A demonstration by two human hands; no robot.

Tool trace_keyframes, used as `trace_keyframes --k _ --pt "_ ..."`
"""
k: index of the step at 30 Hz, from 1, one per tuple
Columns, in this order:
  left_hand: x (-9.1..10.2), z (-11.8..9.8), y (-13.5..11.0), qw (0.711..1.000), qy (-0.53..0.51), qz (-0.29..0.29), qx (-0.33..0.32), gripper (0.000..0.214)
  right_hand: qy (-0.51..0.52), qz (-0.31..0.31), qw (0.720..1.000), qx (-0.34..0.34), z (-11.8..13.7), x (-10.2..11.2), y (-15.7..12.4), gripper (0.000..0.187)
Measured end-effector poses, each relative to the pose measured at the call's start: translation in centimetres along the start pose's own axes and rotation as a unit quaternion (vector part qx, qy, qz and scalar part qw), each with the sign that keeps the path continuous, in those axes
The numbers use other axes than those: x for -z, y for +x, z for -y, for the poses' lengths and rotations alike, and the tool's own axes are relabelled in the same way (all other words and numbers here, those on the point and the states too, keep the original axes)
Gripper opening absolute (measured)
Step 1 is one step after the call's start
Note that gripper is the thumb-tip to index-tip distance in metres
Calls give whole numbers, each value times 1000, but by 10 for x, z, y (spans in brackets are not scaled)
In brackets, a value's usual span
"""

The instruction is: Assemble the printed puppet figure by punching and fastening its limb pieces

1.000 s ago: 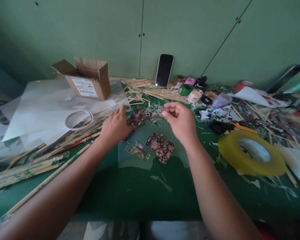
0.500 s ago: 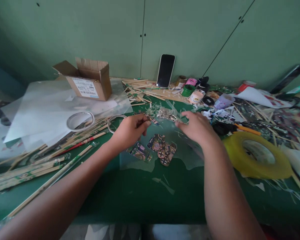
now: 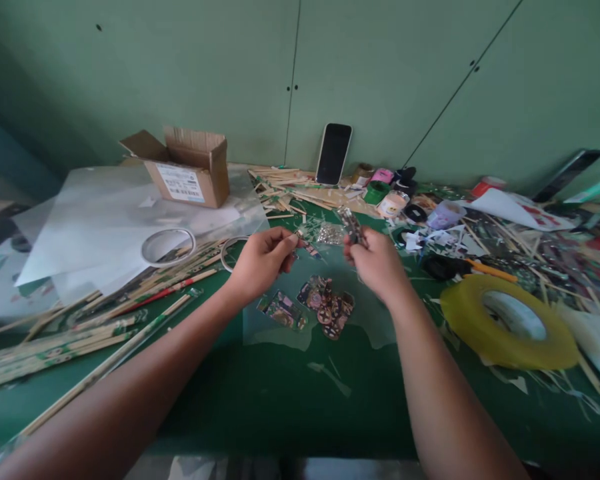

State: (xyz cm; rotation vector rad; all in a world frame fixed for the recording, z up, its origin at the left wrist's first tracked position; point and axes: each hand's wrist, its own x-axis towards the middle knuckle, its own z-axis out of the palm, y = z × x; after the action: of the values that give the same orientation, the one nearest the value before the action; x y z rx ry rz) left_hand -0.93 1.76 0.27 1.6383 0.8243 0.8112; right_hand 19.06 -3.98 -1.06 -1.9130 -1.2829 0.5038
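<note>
Right hand [image 3: 375, 263], which lay flat on the clutter a sec ago, now pinches a small dark cutout [image 3: 351, 223] lifted off the green surface [image 3: 260, 393] w/ fingers closed, while left hand [image 3: 260, 260] pinches something tiny (can't tell what) above the sticker pile [image 3: 325, 303].

Dim, flat, greenish daylight, brightest on the clear plastic sheets [image 3: 105, 227] at left. Soft, faint shadows under both forearms on the tabletop [image 3: 280, 400]. Wide-angle bending toward the edges; slight blur on forearms and near corners. Small clutter indistinct.
</note>
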Motion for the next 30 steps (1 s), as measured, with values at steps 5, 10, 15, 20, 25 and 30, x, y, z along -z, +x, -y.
trace_keyframes --k 5,10,15,20,25,30 --pt "2 -5 -2 999 -9 -33 -31 26 77 74 990 89 25 -29 -22 12" --pt "3 -5 -3 998 1 -55 -40 29 49 71 990 110 34 -36 -31 28" --pt "3 -5 -5 996 40 -72 -36 30 23 57 992 113 32 -37 -30 27" --pt "3 -2 -5 988 108 -105 -37 29 -78 27 988 128 34 -35 -32 20" --pt "4 2 -5 980 153 -123 -45 29 -151 36 979 134 40 -33 -35 16" --pt "4 2 -5 970 204 -115 -57 29 -98 44 988 115 40 -37 -35 22"
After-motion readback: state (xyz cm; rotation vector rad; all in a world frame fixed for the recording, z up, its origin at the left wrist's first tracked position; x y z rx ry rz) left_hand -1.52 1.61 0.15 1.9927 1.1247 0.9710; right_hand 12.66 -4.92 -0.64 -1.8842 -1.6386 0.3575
